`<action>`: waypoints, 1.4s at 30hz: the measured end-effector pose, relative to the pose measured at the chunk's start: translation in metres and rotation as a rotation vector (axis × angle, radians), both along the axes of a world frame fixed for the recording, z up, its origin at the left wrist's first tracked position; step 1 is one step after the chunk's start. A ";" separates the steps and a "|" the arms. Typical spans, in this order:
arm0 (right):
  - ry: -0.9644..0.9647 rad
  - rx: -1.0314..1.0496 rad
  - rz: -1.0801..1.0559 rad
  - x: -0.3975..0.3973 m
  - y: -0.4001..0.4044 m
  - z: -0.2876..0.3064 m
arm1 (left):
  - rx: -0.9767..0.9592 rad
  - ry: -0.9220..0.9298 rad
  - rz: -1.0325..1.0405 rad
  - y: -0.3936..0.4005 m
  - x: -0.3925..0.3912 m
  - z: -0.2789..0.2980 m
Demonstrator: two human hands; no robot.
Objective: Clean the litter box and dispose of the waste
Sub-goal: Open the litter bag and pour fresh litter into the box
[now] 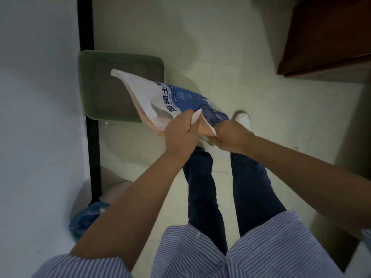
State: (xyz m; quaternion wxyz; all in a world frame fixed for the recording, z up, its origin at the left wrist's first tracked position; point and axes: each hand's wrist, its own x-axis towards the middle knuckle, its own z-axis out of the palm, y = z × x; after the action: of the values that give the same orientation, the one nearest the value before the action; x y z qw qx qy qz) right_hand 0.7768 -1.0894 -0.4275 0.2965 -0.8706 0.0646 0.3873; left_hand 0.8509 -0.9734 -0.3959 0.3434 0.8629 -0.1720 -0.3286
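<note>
A green litter box (86,81) with grey litter in it sits on the floor against the wall. Above its near right corner I hold a white, blue and orange litter bag (158,97), tilted with one end over the box. My left hand (180,133) grips the bag's near edge, fingers curled round it. My right hand (228,135) clutches the blue bottom corner of the bag close beside the left.
A black post (88,37) runs along the white wall on the left. A bin lined with a blue bag (84,219) stands at the lower left. A brown wooden cabinet (325,37) fills the upper right. My legs and one white shoe (244,118) are on the pale tiled floor.
</note>
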 end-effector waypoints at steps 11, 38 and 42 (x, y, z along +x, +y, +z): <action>0.010 -0.119 -0.005 -0.005 0.030 -0.037 | -0.211 -0.284 -0.290 0.003 0.027 0.045; 0.089 0.269 0.048 0.055 0.030 -0.031 | 0.609 -0.531 -1.140 0.064 0.082 -0.001; 0.143 0.238 0.098 0.042 0.034 -0.030 | 0.441 -0.465 -1.408 0.056 0.086 -0.014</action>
State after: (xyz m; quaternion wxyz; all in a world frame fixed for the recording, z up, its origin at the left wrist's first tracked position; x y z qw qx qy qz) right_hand 0.8189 -1.0555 -0.4572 0.3728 -0.8017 -0.0035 0.4671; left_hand 0.9372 -0.9178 -0.4103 -0.1712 0.6454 -0.6783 -0.3067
